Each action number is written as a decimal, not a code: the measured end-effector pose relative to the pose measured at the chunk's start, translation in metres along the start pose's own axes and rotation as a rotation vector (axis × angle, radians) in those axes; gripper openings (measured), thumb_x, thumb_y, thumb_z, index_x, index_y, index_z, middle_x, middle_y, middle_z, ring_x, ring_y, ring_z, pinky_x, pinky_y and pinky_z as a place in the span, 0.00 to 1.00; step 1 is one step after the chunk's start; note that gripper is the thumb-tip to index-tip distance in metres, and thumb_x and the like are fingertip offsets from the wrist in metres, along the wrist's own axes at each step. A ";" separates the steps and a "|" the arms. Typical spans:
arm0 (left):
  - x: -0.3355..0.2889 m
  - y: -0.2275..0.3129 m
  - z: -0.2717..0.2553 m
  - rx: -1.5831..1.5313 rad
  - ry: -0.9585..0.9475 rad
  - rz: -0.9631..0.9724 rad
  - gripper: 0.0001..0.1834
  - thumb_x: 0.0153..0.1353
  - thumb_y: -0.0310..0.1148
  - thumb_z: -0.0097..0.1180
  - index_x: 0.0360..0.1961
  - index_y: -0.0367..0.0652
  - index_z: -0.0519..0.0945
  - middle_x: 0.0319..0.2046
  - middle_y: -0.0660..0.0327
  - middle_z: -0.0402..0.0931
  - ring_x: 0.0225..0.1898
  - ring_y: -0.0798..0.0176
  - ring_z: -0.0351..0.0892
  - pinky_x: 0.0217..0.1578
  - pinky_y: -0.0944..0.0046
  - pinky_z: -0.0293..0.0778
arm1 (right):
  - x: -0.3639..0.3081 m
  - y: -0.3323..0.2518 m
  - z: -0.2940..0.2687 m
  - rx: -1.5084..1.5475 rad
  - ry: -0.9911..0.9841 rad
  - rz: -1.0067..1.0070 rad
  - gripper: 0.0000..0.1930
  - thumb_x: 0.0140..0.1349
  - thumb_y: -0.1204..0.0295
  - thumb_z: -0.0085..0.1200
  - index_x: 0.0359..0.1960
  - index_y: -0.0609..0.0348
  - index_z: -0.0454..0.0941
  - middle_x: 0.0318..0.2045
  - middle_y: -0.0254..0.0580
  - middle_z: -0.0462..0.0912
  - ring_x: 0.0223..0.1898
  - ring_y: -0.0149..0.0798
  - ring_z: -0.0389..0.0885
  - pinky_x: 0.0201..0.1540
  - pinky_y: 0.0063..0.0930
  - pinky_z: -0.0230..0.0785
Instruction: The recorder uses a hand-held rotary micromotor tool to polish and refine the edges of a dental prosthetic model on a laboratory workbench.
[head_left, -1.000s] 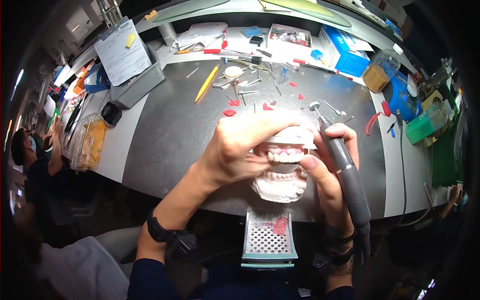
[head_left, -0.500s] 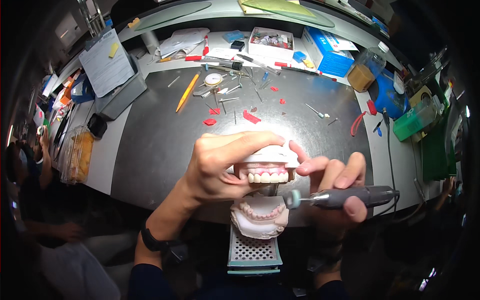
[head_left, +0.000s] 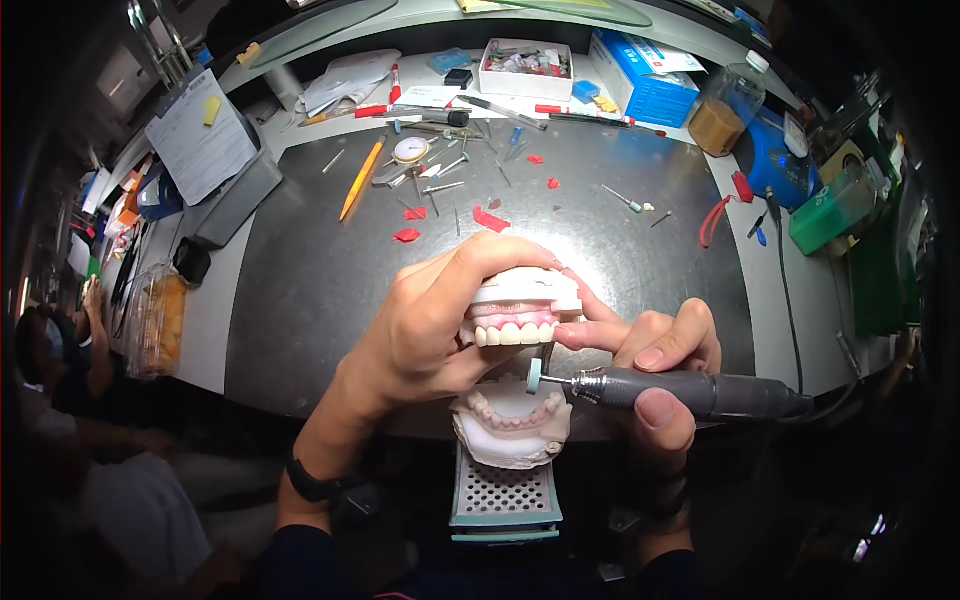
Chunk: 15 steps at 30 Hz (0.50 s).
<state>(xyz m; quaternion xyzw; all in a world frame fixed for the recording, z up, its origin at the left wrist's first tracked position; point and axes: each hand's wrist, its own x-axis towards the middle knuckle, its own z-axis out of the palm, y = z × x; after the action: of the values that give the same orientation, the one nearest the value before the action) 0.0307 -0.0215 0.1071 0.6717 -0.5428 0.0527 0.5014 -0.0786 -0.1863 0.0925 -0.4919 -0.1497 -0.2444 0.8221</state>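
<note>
My left hand (head_left: 420, 315) is wrapped round the upper plaster dental model (head_left: 515, 288), which carries pink wax gums and a row of cream front teeth (head_left: 514, 334). In my right hand (head_left: 668, 345) lies a dark grey rotary handpiece (head_left: 700, 394), pointing left. At its tip a small pale-green grinding wheel (head_left: 534, 376) sits just below the teeth, apart from them. Fingers of the right hand rest against the model's right side. Underneath stands the lower plaster model (head_left: 510, 442) with its own tooth row, above a perforated tray (head_left: 503, 490).
Small burs and metal bits (head_left: 430, 172), red wax scraps (head_left: 490, 219) and a yellow pencil (head_left: 362, 180) lie on the dark work mat (head_left: 300, 300). Behind are a white box of small parts (head_left: 525, 72) and a blue box (head_left: 642, 80). The handpiece cord (head_left: 785, 290) runs along the right.
The upper model has shifted slightly left and up in my left hand. The handpiece has moved left, bringing its wheel under the front teeth. The view has shifted a little.
</note>
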 end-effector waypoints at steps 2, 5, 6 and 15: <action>0.001 0.003 -0.001 -0.067 -0.022 -0.010 0.24 0.52 0.30 0.65 0.48 0.32 0.70 0.45 0.45 0.77 0.46 0.54 0.80 0.46 0.62 0.76 | 0.003 0.002 -0.008 0.034 -0.062 -0.008 0.13 0.50 0.70 0.56 0.32 0.54 0.63 0.16 0.36 0.72 0.42 0.55 0.82 0.66 0.70 0.40; 0.000 0.005 -0.005 -0.143 -0.052 -0.102 0.24 0.53 0.27 0.62 0.50 0.31 0.69 0.48 0.44 0.76 0.49 0.53 0.79 0.49 0.60 0.74 | 0.004 0.004 -0.004 0.029 -0.067 -0.007 0.13 0.50 0.70 0.55 0.31 0.55 0.62 0.16 0.36 0.71 0.42 0.54 0.82 0.66 0.70 0.41; -0.001 0.003 -0.008 -0.113 -0.049 -0.073 0.27 0.48 0.26 0.63 0.51 0.33 0.70 0.45 0.46 0.76 0.46 0.52 0.79 0.46 0.61 0.74 | 0.003 0.003 0.001 -0.007 -0.014 0.002 0.15 0.48 0.65 0.56 0.30 0.55 0.62 0.14 0.36 0.69 0.38 0.52 0.84 0.65 0.71 0.42; -0.014 0.002 -0.014 -0.094 -0.001 0.034 0.34 0.49 0.39 0.64 0.55 0.31 0.71 0.46 0.47 0.76 0.45 0.50 0.79 0.46 0.60 0.73 | -0.012 0.016 -0.018 0.064 0.010 0.004 0.21 0.45 0.61 0.59 0.26 0.56 0.57 0.16 0.36 0.63 0.18 0.33 0.62 0.60 0.42 0.66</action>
<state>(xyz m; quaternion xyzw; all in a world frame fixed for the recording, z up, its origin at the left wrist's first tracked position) 0.0298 -0.0014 0.1070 0.6380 -0.5561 0.0353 0.5314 -0.0798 -0.1928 0.0668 -0.4644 -0.1521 -0.2404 0.8387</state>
